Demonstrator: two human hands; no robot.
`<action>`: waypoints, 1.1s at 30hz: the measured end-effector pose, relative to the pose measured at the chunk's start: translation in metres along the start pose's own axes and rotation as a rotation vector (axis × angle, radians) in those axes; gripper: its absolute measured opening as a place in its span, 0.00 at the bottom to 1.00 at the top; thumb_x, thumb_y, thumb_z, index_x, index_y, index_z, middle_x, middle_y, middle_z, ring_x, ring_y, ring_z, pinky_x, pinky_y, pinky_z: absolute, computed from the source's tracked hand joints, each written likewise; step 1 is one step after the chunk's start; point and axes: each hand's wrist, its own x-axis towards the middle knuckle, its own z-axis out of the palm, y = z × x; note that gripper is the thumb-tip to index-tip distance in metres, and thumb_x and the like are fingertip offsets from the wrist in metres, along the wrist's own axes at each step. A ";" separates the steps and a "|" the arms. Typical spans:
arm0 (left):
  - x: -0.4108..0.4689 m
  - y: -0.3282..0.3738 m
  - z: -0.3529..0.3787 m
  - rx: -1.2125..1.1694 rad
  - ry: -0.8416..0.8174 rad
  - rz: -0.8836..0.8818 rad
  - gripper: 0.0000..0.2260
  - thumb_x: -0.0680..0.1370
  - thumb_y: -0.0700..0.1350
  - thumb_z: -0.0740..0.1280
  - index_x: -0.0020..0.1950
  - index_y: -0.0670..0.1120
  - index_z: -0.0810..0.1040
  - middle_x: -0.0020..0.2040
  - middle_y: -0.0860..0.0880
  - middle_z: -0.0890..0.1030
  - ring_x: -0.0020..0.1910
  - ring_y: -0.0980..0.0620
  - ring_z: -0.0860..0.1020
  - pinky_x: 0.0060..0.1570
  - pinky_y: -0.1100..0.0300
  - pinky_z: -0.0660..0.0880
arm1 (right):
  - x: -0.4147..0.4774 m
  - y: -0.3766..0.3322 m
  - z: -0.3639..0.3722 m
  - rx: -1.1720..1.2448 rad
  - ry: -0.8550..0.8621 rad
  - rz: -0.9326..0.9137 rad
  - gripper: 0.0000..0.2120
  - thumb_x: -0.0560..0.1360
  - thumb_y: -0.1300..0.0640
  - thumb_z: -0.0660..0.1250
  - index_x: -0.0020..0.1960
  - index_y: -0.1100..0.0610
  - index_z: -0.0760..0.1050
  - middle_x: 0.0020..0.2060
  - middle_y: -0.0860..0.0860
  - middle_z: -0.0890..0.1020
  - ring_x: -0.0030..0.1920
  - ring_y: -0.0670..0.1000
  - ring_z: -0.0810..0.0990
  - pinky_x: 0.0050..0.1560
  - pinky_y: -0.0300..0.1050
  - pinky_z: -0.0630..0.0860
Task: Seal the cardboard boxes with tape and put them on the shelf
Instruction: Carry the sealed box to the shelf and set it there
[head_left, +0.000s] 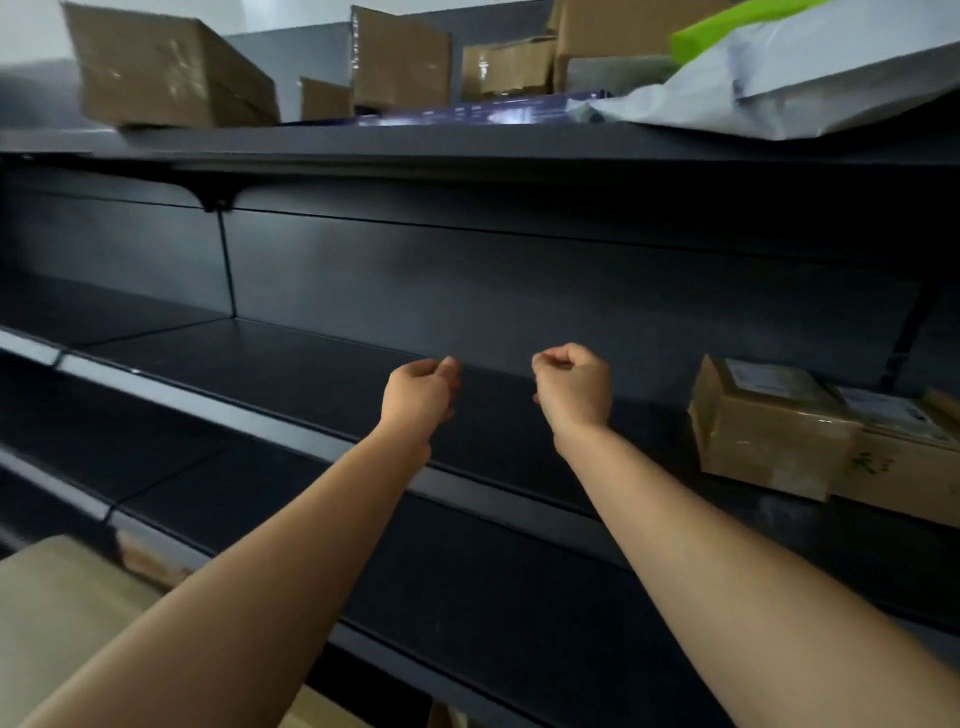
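Dark metal shelving filling the whole view, middle shelf (291, 364) dead ahead. Both hands held out over it with a small gap between them: left hand (421, 395) with fingers curled in toward the thumb, right hand (571, 387) balled into a loose fist, nothing in either one. Just bare dark shelf board right under and behind them. Nearest cardboard boxes (769, 431) off to the right on that same shelf, two side by side with labels up. Clearly closer to the right hand than the left, but well apart from both. Long axis hard to call at this angle. More taped boxes (171, 73) up on the top shelf (467, 140), plus a grey mailer bag (779, 88) and something lime green (727, 31). Down in the bottom left corner, a tan surface (57, 623), maybe a worktop, maybe another box, can't tell. Guessing nothing to place right now, so probably next up: pulling back and down-left to grab an unsealed one. None visible for sure though.
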 end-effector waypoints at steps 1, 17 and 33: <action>-0.002 0.002 -0.013 0.000 0.021 0.007 0.09 0.81 0.47 0.63 0.45 0.44 0.79 0.40 0.48 0.77 0.43 0.49 0.75 0.49 0.53 0.76 | -0.006 -0.003 0.011 0.009 -0.029 0.001 0.09 0.78 0.56 0.67 0.39 0.49 0.74 0.41 0.51 0.82 0.44 0.55 0.83 0.48 0.54 0.82; -0.053 0.010 -0.226 0.030 0.340 0.015 0.09 0.80 0.44 0.63 0.45 0.43 0.80 0.40 0.47 0.78 0.40 0.50 0.76 0.44 0.57 0.75 | -0.135 -0.064 0.170 0.089 -0.345 -0.032 0.12 0.77 0.58 0.65 0.36 0.50 0.72 0.39 0.51 0.82 0.44 0.56 0.83 0.46 0.52 0.81; -0.124 0.003 -0.392 0.060 0.574 0.007 0.10 0.81 0.46 0.62 0.46 0.45 0.80 0.44 0.45 0.80 0.43 0.49 0.77 0.45 0.56 0.76 | -0.278 -0.104 0.273 0.124 -0.555 -0.055 0.10 0.77 0.58 0.66 0.36 0.50 0.74 0.38 0.49 0.82 0.42 0.55 0.84 0.45 0.50 0.82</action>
